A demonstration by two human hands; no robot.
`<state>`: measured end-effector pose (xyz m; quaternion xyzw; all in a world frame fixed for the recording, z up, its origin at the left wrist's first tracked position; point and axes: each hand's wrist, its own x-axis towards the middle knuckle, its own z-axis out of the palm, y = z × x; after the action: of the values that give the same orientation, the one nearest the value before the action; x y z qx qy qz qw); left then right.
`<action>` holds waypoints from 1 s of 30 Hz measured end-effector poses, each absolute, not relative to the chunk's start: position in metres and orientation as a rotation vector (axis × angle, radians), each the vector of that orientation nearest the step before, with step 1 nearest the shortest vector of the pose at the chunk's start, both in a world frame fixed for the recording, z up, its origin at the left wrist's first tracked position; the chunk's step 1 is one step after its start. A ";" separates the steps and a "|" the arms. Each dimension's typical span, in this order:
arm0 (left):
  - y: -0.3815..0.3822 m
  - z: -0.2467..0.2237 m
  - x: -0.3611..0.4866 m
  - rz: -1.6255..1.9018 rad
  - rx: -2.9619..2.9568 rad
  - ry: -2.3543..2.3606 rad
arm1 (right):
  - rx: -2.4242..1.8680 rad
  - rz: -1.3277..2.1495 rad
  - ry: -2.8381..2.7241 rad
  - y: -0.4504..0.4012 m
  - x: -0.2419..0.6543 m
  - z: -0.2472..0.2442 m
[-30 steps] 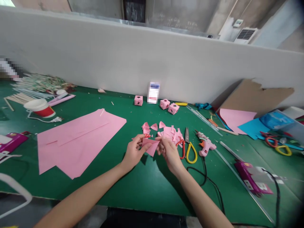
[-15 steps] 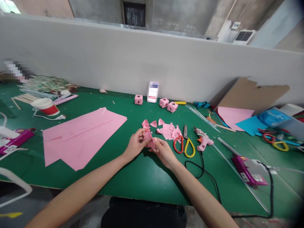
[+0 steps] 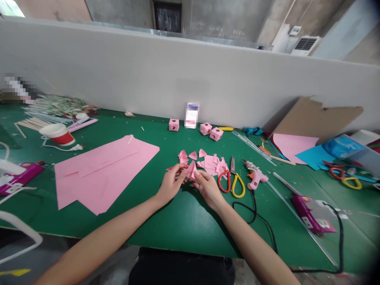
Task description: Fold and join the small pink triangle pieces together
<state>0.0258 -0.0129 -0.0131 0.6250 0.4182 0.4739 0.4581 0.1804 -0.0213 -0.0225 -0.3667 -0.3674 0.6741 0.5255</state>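
Together, both hands (image 3: 170, 186) (image 3: 210, 190) pinch folded, pointed pink paper (image 3: 191, 169).

1. Pink paper cubes with dark diamond cut-outs (image 3: 173, 125): 3.
2. Scissors with red-and-yellow handles (image 3: 233, 168): 2 pairs.
3. Pink glue gun (image 3: 258, 177): 1.
4. Purple-and-white power strips (image 3: 303, 209): 2.
5. Red-and-white paper cup (image 3: 59, 135): 1.
6. Small pink paper scraps (image 3: 210, 161): overlapping, not countable.

Two hands (image 3: 208, 189) pinching pointed pink paper (image 3: 191, 169), scissors (image 3: 233, 170) and glue gun (image 3: 257, 178) alongside, three paper cubes (image 3: 205, 128) beyond, green table (image 3: 169, 229)
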 end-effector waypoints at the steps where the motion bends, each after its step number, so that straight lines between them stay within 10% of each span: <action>1: -0.014 -0.013 0.027 1.181 1.568 1.030 | -0.879 1.598 -0.868 -0.021 0.181 -0.023; 30: -0.010 -0.015 0.031 1.196 1.177 0.959 | -0.938 1.618 -0.905 -0.005 0.206 -0.025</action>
<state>0.0315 -0.0095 -0.0152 0.5011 0.4081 0.5093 0.5684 0.2061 -0.0054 -0.0246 -0.3892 -0.3755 0.6711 0.5071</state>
